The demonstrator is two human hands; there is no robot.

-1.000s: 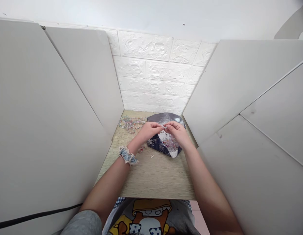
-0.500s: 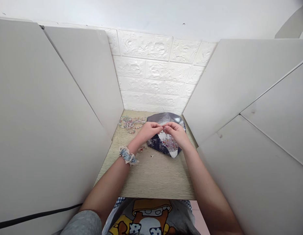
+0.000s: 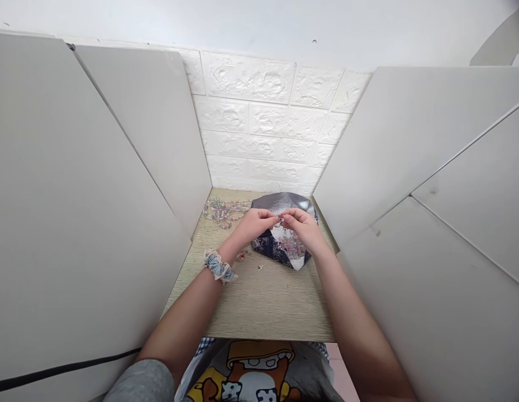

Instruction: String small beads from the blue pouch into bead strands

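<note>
Strands [image 3: 224, 211] of small beads lie bunched in the table's [image 3: 263, 310] far left corner, perhaps put there to leave working room. A scrunchie [image 3: 219, 267] circles the left wrist; just past it, loose beads [image 3: 242, 255] show, partly hidden by the forearm. The left hand [image 3: 255, 224] is over the pouch's left side, thumb and fingertips pinched together. A shiny piece [image 3: 260, 267] lies alone near the table's middle. Between the two hands' fingertips is a bit [image 3: 281, 219], too small to make out, likely pinched from both sides for fine control. The pouch [image 3: 268, 248], silvery inside, lies under it near the far right corner, beads [image 3: 291, 245] in it; having it there would catch anything dropped. The right hand [image 3: 305, 229] mirrors the left, thumb and forefinger closed on the bit's right side.
</note>
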